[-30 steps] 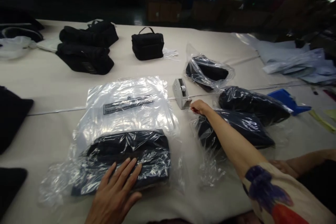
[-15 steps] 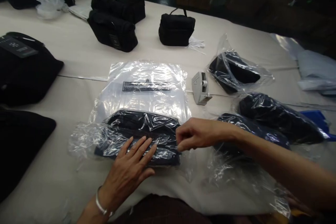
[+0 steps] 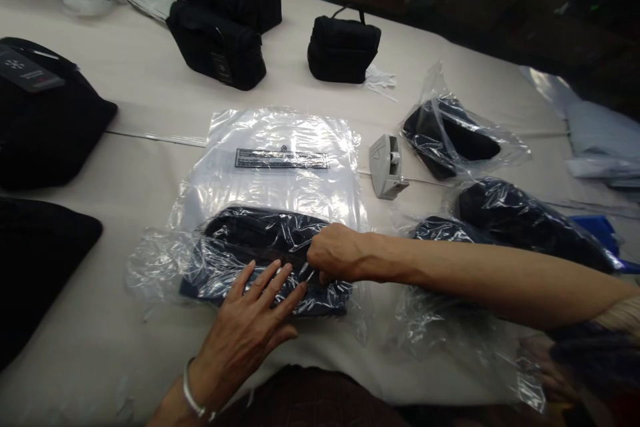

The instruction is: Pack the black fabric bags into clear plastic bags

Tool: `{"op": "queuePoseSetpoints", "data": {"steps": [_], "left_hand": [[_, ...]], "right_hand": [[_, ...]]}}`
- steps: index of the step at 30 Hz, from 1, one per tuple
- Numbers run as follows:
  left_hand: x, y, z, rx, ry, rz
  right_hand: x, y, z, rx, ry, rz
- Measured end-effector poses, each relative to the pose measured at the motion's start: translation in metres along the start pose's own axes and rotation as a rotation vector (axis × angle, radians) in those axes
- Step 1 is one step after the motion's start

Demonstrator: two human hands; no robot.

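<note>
A dark item in clear plastic (image 3: 270,227) lies before me on the pale table (image 3: 150,373), at the near end of a stack of clear plastic bags (image 3: 280,137) with a printed label. My left hand (image 3: 250,313), a silver bangle at its wrist, presses on the wrapped item with fingers spread. My right hand (image 3: 337,253) is closed at the item's right part, pinching at the plastic; what its fingers hold is hidden. Just beyond the right hand stands a grey tape dispenser (image 3: 385,167).
Black bags stand at the back, one (image 3: 343,50) alone and several (image 3: 220,47) grouped. More black bags (image 3: 45,120) are at the left. Plastic-wrapped dark items (image 3: 525,220) lie on the right, with a blue object (image 3: 597,232) beside them. Part of another person's hand (image 3: 545,367) shows lower right.
My right hand has moved left over the wrapped item, closer to my left hand, and stays closed. My left hand has hardly moved. The view has shifted slightly.
</note>
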State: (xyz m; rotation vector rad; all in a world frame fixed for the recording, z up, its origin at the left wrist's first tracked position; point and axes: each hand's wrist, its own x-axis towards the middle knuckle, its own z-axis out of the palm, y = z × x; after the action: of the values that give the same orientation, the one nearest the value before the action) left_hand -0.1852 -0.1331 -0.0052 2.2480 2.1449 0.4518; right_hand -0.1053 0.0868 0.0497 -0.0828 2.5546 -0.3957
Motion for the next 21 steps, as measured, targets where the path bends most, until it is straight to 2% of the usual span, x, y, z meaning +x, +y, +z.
{"op": "queuePoseSetpoints", "data": {"steps": [2,5,9,12,14,16,18,19,21], "left_hand": [[-0.002,0.0,0.001,-0.002,-0.001,-0.003],[-0.004,0.001,0.004,-0.026,0.006,-0.02],[-0.004,0.001,0.003,-0.048,0.011,-0.035],[-0.002,0.0,0.0,-0.032,0.003,-0.01],[-0.002,-0.001,-0.001,-0.016,0.005,-0.003],[-0.003,-0.003,-0.001,0.022,0.003,0.034],[-0.006,-0.008,0.002,0.062,0.012,0.087],[-0.007,-0.011,0.005,0.071,0.032,0.106],[-0.01,-0.019,0.013,0.062,0.103,0.132]], "right_hand": [[-0.005,0.005,-0.002,-0.123,-0.048,-0.006],[-0.014,0.02,0.001,-0.128,0.064,0.005],[-0.028,0.048,0.006,-0.039,0.178,0.077],[-0.049,0.083,0.006,0.187,0.271,0.224],[-0.07,0.117,0.007,0.352,0.412,0.367],[-0.094,0.155,0.011,0.399,0.687,0.597],[-0.115,0.192,0.018,0.472,0.981,0.887],[-0.123,0.208,0.022,0.567,1.061,1.009],[-0.131,0.231,0.033,0.811,1.066,1.141]]}}
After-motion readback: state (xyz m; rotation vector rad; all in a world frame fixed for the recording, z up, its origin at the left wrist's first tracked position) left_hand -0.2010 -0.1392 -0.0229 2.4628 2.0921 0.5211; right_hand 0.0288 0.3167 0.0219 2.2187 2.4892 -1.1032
